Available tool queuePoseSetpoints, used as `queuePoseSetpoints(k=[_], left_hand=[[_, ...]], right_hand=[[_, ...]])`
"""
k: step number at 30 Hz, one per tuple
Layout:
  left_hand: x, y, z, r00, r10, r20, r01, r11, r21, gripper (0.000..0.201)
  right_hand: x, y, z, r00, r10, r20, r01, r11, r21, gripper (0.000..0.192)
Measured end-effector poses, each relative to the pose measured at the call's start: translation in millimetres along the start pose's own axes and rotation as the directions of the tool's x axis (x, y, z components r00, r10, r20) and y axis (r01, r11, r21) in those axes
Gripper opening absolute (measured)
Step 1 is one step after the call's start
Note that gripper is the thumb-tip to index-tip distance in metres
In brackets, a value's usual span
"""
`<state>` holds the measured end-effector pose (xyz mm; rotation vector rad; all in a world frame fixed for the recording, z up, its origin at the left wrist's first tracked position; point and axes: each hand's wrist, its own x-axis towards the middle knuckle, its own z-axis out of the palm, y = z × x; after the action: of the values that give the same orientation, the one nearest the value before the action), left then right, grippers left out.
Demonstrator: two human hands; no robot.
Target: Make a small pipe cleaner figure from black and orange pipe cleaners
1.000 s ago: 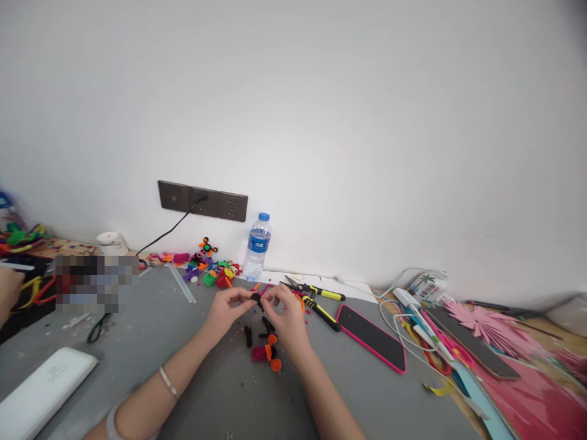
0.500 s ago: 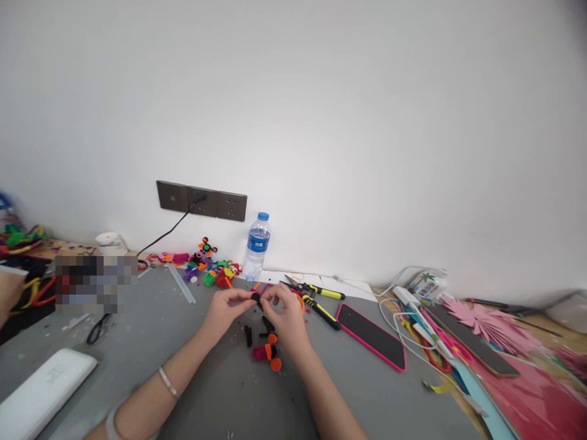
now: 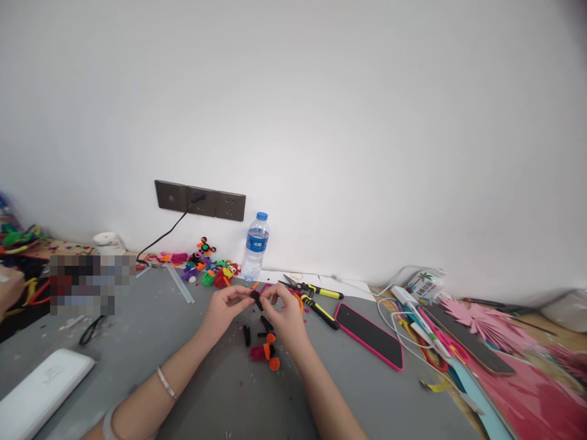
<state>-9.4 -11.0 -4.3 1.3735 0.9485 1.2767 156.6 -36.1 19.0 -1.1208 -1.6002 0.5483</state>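
Observation:
Between my two hands is a small piece of black pipe cleaner (image 3: 256, 298). My left hand (image 3: 228, 307) pinches it from the left with thumb and forefinger. My right hand (image 3: 283, 311) pinches its right side, the fingertips close to those of the left. Just below on the table lie short black pipe cleaner pieces (image 3: 247, 335) and a small magenta, orange and black pipe cleaner figure (image 3: 261, 352). A red and yellow pipe cleaner figure (image 3: 226, 274) with eyes sits beyond my left hand.
Behind my hands stands a water bottle (image 3: 255, 247). Yellow-handled scissors (image 3: 321, 311) and a pink-cased phone (image 3: 370, 336) lie to the right, with cables and coloured paper (image 3: 527, 385) farther on. A white power bank (image 3: 46, 391) is at left; another person's hand (image 3: 9, 290) shows at the left edge.
The black piece is tilted slightly differently between my fingertips, and both hands stay almost in place. The other person's hand at the left edge has shifted a little.

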Motion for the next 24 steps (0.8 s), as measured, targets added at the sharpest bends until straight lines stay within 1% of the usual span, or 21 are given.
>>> queuePoseSetpoints(k=[4,9,15,24], left_hand=[[0.2,-0.6,0.1,1.0,0.02,-0.019,-0.019,0.999,0.033,0.027],[2.0,-1.8,0.1,1.0,0.015,-0.011,-0.014,0.999,0.032,0.03],[2.3,-1.2,-0.7,1.0,-0.01,0.009,0.009,0.999,0.037,0.031],[1.9,-3.5,-0.7,0.999,-0.041,0.01,0.04,0.999,0.021,0.031]], right_hand=[[0.8,2.3,-0.5,0.997,0.073,0.016,-0.074,0.996,0.056,0.008],[1.7,5.5,-1.2,0.992,0.117,0.044,-0.122,0.986,0.116,0.012],[2.0,7.9,-0.4,0.989,0.141,0.047,-0.146,0.977,0.153,0.013],[1.9,5.1,-2.4,0.983,0.172,0.066,-0.18,0.973,0.142,0.014]])
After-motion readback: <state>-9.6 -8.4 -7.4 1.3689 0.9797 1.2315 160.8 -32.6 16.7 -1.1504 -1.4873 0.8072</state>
